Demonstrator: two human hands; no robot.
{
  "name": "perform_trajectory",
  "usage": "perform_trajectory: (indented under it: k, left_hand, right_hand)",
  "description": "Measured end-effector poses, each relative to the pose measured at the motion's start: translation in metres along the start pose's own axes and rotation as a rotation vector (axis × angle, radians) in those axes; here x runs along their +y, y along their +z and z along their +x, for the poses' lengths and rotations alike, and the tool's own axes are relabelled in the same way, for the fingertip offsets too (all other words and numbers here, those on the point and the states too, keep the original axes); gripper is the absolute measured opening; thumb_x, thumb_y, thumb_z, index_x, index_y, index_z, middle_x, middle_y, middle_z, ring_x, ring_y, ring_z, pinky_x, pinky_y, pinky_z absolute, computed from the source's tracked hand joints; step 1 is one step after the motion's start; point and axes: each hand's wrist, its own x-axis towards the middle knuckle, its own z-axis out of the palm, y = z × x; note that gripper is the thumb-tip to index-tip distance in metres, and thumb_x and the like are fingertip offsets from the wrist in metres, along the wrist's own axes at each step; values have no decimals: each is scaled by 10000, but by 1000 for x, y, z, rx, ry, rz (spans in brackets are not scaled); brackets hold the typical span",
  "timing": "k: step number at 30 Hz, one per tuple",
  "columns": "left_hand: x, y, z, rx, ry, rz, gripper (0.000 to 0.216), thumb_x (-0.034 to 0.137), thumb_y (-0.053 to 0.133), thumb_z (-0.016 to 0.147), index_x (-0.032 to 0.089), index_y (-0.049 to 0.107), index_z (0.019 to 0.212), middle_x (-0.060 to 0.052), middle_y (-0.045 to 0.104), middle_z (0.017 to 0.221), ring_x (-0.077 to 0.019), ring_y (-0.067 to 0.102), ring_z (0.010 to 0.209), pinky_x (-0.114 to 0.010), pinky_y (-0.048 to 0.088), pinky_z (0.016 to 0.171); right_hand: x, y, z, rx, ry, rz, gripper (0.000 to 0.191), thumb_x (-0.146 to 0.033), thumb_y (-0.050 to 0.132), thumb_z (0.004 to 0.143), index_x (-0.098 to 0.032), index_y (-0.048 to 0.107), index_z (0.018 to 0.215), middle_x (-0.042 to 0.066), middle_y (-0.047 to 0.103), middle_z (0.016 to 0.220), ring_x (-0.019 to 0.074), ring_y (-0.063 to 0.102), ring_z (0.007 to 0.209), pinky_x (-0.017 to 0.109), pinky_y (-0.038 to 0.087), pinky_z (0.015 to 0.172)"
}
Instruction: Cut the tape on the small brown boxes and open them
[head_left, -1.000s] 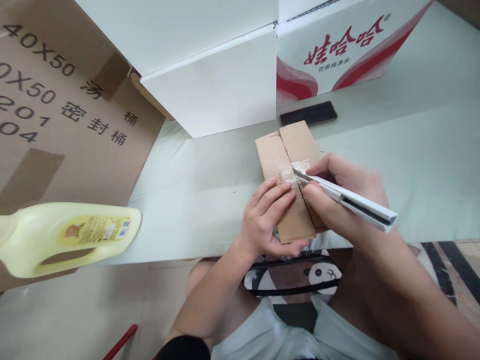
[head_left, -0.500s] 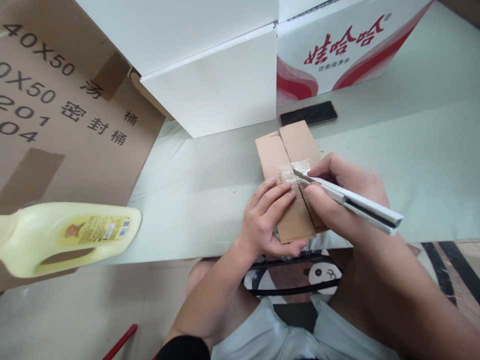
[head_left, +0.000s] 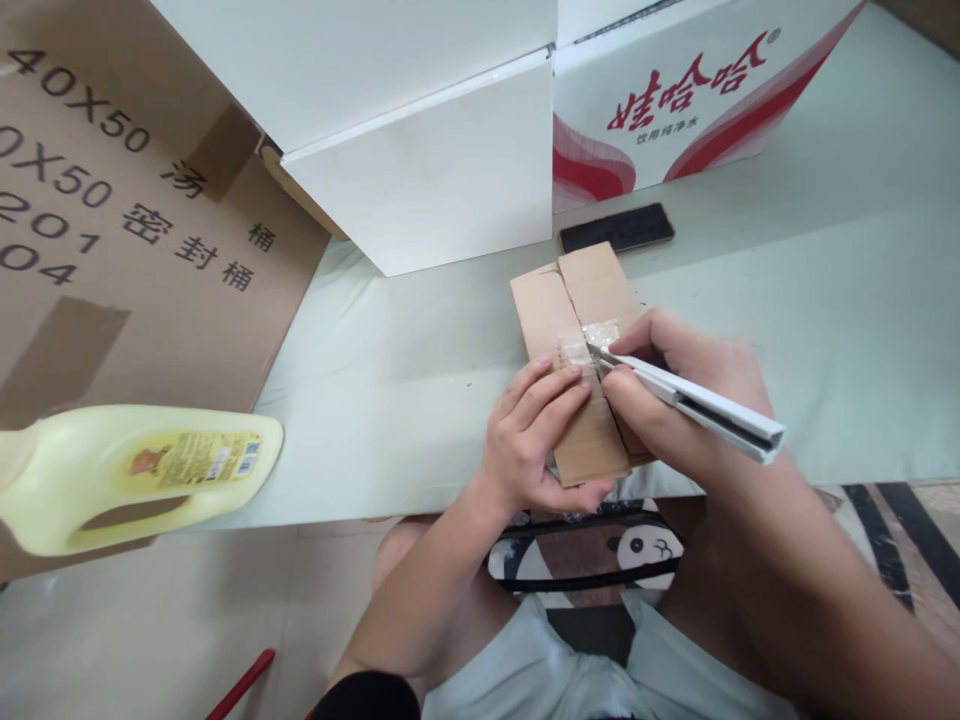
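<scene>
A small brown cardboard box (head_left: pixel 536 303) lies at the table's near edge, with a lengthwise seam between its top flaps and clear tape (head_left: pixel 576 349) across the middle. My left hand (head_left: pixel 529 430) grips the box's near left side, fingers on the top and thumb at the front edge. In my right hand (head_left: pixel 660 390) is a white utility knife (head_left: pixel 701 403), pinched near its blade. The blade tip touches the seam at the tape. The handle points back to the lower right.
Behind the box lies a black phone (head_left: pixel 619 228). White boxes (head_left: pixel 435 170) and a red-and-white carton (head_left: pixel 675 110) stand at the back. On the left are a large brown carton (head_left: pixel 135 330) and a yellow jug (head_left: pixel 150 480) lying on its side.
My right hand and the utility knife have shifted slightly left, the blade tip moving a little nearer to me along the seam. My left hand and the box have stayed put.
</scene>
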Motion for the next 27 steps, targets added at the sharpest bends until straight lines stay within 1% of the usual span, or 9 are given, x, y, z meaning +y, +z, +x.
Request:
perform_trajectory:
  k: [5, 11, 16, 20, 25, 27]
  left_hand:
    - [0, 1, -1, 8, 1, -5, 848, 737, 568, 849, 139, 551, 1449, -188, 671, 1362, -373, 575, 1372, -563, 466, 1176]
    - [0, 1, 0, 11, 5, 26, 835, 743, 542, 847, 151, 556, 1435, -172, 683, 1348, -363, 605, 1347, -557, 484, 1166]
    - [-1, 1, 0, 13, 9, 24, 842, 741, 556, 837, 140, 564, 1426, -175, 689, 1340, -361, 610, 1341, -549, 492, 1165]
    - [-1, 2, 0, 13, 3, 13, 848, 736, 563, 834, 151, 553, 1448, -174, 682, 1352, -362, 615, 1334, -562, 485, 1167]
    - [0, 2, -1, 13, 0, 5, 832, 717, 572, 840, 146, 555, 1444, -179, 678, 1356, -362, 602, 1348, -555, 466, 1181]
    - [0, 1, 0, 14, -6, 3, 825, 717, 566, 850, 142, 558, 1441, -184, 677, 1355, -361, 595, 1358, -547, 456, 1190]
  right_hand:
    - [0, 1, -1, 25, -16, 34, 93, -334, 572, 719, -248, 538, 720, 2, 632, 612, 167, 544, 545, 301, 398, 531]
    - [-1, 1, -3, 46, -15, 51, 76, -304, 570, 692, -255, 512, 685, -11, 594, 575, 157, 497, 518, 297, 370, 509]
    - [0, 1, -4, 70, -38, 45, 78, -289, 579, 710, -260, 511, 687, -16, 587, 568, 160, 491, 519, 302, 369, 514]
    - [1, 2, -4, 67, -50, 34, 75, -284, 574, 717, -259, 510, 688, -15, 586, 567, 160, 496, 523, 306, 373, 523]
    - [1, 2, -1, 50, -44, 28, 69, -296, 561, 693, -254, 507, 682, -20, 567, 549, 148, 477, 504, 295, 353, 511]
    - [2, 2, 0, 35, -37, 31, 71, -312, 557, 692, -248, 529, 694, -15, 591, 569, 148, 496, 514, 291, 360, 518]
